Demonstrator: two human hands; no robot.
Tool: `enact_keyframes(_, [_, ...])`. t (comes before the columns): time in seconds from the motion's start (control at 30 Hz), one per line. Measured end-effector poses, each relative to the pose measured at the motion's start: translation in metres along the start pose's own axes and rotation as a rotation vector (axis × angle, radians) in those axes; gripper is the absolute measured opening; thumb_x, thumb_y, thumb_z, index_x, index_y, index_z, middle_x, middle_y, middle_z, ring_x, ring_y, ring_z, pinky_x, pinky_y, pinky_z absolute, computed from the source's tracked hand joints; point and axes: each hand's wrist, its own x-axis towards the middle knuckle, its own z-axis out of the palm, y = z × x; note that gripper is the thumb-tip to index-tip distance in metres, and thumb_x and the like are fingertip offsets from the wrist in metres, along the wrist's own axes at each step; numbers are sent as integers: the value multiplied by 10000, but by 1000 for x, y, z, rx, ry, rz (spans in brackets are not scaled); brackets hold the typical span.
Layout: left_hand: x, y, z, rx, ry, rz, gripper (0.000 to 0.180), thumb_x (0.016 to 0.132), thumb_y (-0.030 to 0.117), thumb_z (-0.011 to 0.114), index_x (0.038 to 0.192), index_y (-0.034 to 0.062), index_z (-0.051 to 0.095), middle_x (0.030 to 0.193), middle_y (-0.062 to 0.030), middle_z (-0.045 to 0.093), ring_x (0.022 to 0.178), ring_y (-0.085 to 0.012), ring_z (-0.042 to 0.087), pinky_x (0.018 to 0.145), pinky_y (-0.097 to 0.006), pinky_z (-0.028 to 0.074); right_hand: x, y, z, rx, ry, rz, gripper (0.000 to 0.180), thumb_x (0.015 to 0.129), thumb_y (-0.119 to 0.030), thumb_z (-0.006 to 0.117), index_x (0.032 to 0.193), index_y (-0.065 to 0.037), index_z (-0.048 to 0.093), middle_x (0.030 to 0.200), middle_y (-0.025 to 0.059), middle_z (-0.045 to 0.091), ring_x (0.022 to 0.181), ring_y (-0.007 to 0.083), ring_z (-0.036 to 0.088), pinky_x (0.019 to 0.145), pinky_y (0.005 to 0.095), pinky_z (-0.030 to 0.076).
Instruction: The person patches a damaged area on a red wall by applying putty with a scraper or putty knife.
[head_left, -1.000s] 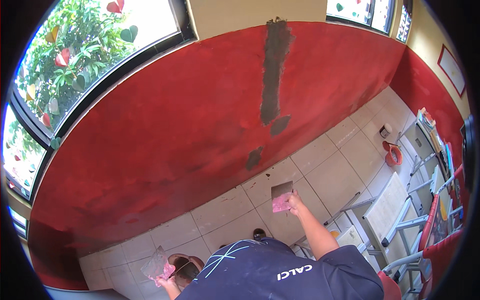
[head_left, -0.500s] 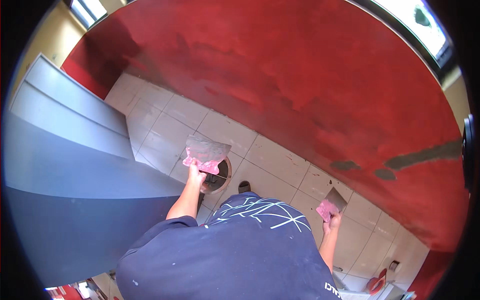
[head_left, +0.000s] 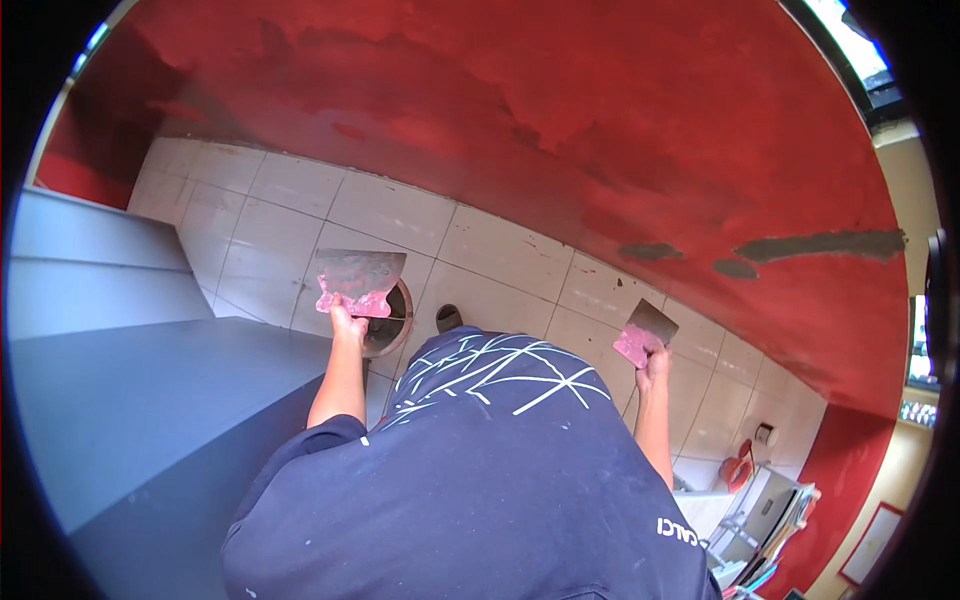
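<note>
My left hand (head_left: 347,322) grips the pink handle of a wide putty knife (head_left: 360,275), whose flat metal blade carries a grey smear. That blade hangs over the left side of a round bucket (head_left: 405,318), dark inside and partly hidden by the knife. Farther right, my right hand (head_left: 654,367) is closed on a smaller putty knife (head_left: 648,326) with a pink handle and a dark grey blade. Both tools are held above the tiled floor, clear of the red wall (head_left: 600,110). Grey patches (head_left: 820,245) mark the wall's lower right.
A large grey-blue cabinet or counter (head_left: 150,385) stands close on my left. White floor tiles (head_left: 500,255) run along the foot of the wall. At the lower right are a red object (head_left: 738,470), a small roll (head_left: 766,434) and a stack of flat items (head_left: 790,525).
The view has shifted and turned, so wall, bucket and cabinet appear farther left. Both hands still hold their putty knives; the right one appears higher in the picture.
</note>
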Motion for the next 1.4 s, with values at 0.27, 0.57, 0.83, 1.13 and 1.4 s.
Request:
enact_keyframes(0.27, [-7,-18,9,69,92,29,487,922,334,374,1305,38,319,1306,-160,402,1183,-368,412,990,-549,323,18,23,-28,-206,177,20,467,625,64,454,1075,-43,396,956,126,478,863,252,510,748,389,477])
enact_keyframes(0.57, [5,20,-17,14,108,71,446,932,325,354,1291,60,363,1298,-145,418,1190,-354,406,987,-550,328,25,64,-68,-1311,27,-358,463,664,-2,431,1126,-36,422,921,234,589,886,363,589,775,433,451])
enact_keyframes(0.83, [14,33,-35,14,168,22,379,842,282,482,1152,82,395,1153,-162,459,1088,-339,463,914,-512,395,-3,98,-76,-1248,-97,-291,652,667,-25,497,1296,5,328,999,213,588,931,314,584,842,382,465])
enact_keyframes(1.13, [42,63,-83,-169,-127,32,389,888,147,512,1257,98,397,1270,-146,434,1159,-329,430,943,-537,382,-63,110,-58,-1359,-176,-439,455,669,-11,425,1118,56,453,890,241,579,845,367,582,757,403,453])
enact_keyframes(1.4, [7,141,3,-170,-19,222,370,924,225,431,1230,19,401,1248,-173,459,1151,-355,442,956,-551,361,-12,84,55,-1438,-330,-530,412,652,-4,402,1060,19,450,846,209,588,807,333,590,714,385,459])
